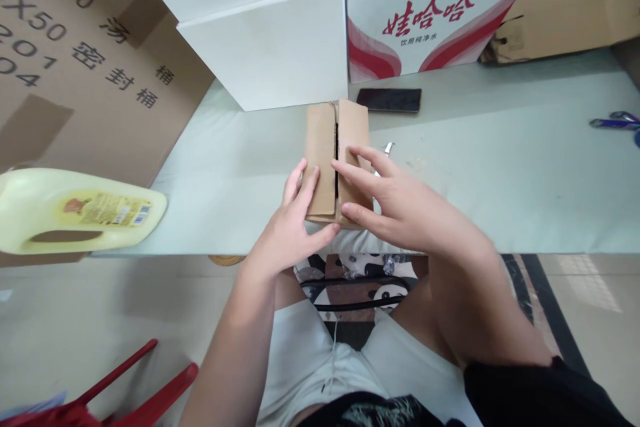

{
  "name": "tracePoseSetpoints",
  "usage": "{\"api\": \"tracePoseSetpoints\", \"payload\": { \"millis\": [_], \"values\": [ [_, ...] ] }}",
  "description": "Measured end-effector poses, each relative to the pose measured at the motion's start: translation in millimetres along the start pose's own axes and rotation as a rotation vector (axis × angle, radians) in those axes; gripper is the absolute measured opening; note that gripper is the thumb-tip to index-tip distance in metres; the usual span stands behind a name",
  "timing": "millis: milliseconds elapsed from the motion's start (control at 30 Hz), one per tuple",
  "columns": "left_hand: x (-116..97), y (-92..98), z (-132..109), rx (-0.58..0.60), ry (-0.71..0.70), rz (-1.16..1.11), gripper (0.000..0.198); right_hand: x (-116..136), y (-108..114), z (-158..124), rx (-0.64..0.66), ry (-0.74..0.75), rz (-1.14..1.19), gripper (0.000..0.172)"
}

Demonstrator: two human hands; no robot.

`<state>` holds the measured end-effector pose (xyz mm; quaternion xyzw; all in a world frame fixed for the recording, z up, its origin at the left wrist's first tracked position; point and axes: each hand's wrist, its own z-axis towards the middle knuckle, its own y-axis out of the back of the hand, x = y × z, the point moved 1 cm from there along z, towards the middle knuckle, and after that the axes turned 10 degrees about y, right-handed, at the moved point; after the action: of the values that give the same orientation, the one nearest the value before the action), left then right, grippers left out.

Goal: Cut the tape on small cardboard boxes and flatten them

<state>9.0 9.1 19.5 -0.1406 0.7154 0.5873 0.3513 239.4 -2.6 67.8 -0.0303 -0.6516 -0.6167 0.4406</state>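
One small cardboard box [320, 147] on the surface [500, 173]. Left hand [290, 227] and right hand [405, 207] on the box, each grip spread flat over its two flaps. Behind the box, one phone [389, 99]; left of it, one yellow jug [75, 210].

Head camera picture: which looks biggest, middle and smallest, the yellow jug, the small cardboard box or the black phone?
1. yellow jug, though it may just be nearer the camera
2. small cardboard box
3. black phone
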Motion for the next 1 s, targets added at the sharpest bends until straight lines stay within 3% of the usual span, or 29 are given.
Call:
{"api": "tracePoseSetpoints", "payload": {
  "millis": [100,200,433,733,1000],
  "values": [
    [-5,-0.4,-3,-0.003,0.022,0.012,0.091,-2,-3,2,0.05,-0.025,-0.015,0.069],
    [-11,-2.6,-2,-0.093,0.053,0.016,0.083,-3,-5,5,0.069,-0.041,-0.035,0.07],
    [-28,-13.1,8,-0.278,0.084,0.078,0.048,-2,-9,5,0.018,-0.025,-0.098,0.053],
    [-28,-31.6,12,-0.42,0.058,0.033,0.043,2,-6,7,0.017,-0.07,-0.162,0.047],
    [-30,-30.4,11,-0.394,0.128,0.021,0.039,1,-8,7,-0.006,-0.09,-0.114,0.047]
  ]
}}
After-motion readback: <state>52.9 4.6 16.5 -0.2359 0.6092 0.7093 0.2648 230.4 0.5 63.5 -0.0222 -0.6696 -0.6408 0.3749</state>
